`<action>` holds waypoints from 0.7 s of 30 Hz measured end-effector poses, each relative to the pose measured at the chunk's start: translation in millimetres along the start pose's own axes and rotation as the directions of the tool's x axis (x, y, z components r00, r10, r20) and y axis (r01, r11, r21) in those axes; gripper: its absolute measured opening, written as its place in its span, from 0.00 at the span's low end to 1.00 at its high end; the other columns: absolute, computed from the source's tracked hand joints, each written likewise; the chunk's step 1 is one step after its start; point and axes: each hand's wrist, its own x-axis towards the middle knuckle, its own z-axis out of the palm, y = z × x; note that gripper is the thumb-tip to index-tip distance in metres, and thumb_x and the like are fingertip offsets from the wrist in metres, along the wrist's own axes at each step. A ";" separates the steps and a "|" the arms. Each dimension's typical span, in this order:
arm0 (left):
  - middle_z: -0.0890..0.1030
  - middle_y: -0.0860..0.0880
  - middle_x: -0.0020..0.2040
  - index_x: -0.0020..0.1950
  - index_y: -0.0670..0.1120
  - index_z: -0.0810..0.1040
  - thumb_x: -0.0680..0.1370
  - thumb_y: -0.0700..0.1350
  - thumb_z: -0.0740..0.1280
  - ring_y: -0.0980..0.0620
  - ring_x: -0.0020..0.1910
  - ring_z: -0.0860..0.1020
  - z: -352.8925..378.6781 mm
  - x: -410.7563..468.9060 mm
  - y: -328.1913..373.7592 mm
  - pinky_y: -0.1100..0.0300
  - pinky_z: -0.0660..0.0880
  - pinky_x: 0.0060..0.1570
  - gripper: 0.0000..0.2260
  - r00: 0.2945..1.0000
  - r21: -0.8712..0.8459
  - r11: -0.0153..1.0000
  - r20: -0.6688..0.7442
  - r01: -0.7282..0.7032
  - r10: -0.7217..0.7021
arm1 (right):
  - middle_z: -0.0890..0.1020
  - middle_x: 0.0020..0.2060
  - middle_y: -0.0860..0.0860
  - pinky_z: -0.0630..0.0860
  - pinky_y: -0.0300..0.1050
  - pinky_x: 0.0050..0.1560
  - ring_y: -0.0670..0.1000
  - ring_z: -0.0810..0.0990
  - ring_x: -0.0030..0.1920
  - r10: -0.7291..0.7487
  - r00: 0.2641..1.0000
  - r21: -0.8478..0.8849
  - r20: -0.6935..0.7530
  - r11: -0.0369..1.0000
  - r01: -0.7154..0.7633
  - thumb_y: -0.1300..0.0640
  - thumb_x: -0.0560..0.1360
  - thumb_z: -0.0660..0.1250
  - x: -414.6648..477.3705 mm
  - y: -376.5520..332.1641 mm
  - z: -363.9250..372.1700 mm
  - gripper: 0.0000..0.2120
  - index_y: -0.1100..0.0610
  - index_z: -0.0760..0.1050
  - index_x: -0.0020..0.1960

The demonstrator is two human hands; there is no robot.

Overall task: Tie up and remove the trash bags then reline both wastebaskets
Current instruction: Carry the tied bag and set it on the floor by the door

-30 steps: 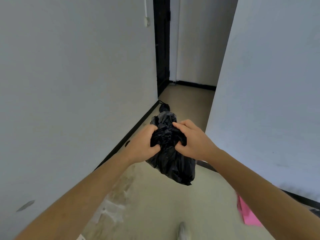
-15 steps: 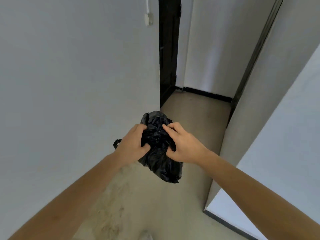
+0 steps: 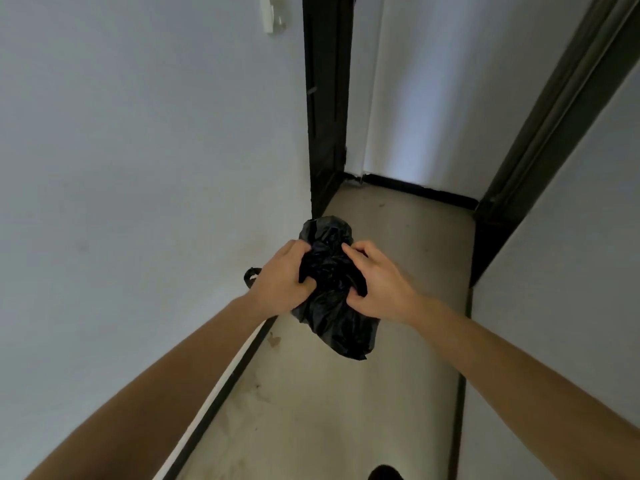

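Note:
A crumpled black trash bag (image 3: 332, 306) hangs in the air in front of me, above the hallway floor. My left hand (image 3: 282, 280) grips its left side with fingers dug into the plastic. My right hand (image 3: 375, 284) grips its right side, thumb and fingers pinching the folds. A small black loop of the bag (image 3: 251, 274) sticks out to the left of my left wrist. The bag's lower end droops below both hands. No wastebasket is in view.
I stand in a narrow hallway with a beige floor (image 3: 346, 410). A white wall (image 3: 138, 168) runs along the left, another white wall (image 3: 571, 271) on the right. Dark door frames (image 3: 325, 116) stand ahead on both sides. A dark shoe tip (image 3: 384, 472) shows at the bottom.
The view has moved forward down the hallway and the pink object on the floor has left the frame. Both hands keep their grip on the bag, kneading it slightly.

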 end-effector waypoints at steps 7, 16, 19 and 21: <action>0.75 0.43 0.59 0.64 0.41 0.72 0.73 0.43 0.65 0.45 0.55 0.75 48.6 180.0 -103.4 0.54 0.72 0.52 0.19 0.998 0.065 0.997 0.027 0.051 -0.053 | 0.64 0.66 0.47 0.80 0.47 0.52 0.49 0.77 0.54 0.005 0.998 0.057 0.070 0.998 -0.009 0.50 0.74 0.68 166.3 135.5 44.3 0.39 0.59 0.57 0.80; 0.75 0.47 0.63 0.65 0.48 0.73 0.77 0.43 0.64 0.46 0.61 0.74 149.5 323.0 -262.0 0.55 0.72 0.53 0.16 0.904 0.120 0.904 0.082 0.409 -0.420 | 0.69 0.67 0.55 0.78 0.44 0.53 0.54 0.78 0.55 -0.019 0.958 0.103 0.287 0.995 -0.011 0.56 0.78 0.66 336.3 277.8 177.5 0.31 0.61 0.61 0.78; 0.76 0.47 0.61 0.64 0.47 0.74 0.78 0.43 0.63 0.46 0.58 0.75 216.0 337.3 -328.8 0.57 0.70 0.49 0.15 0.866 0.106 0.872 0.109 0.477 -0.487 | 0.73 0.62 0.58 0.74 0.38 0.45 0.55 0.79 0.52 -0.024 0.943 0.062 0.331 0.998 0.004 0.60 0.78 0.66 358.3 321.3 260.0 0.26 0.64 0.67 0.74; 0.76 0.46 0.61 0.64 0.46 0.74 0.78 0.42 0.62 0.45 0.58 0.76 270.1 339.1 -379.2 0.56 0.72 0.49 0.14 0.839 0.095 0.850 0.135 0.519 -0.527 | 0.76 0.57 0.58 0.80 0.43 0.40 0.57 0.80 0.50 -0.018 0.932 0.027 0.363 1.000 0.009 0.61 0.76 0.69 362.9 353.7 328.8 0.24 0.64 0.71 0.71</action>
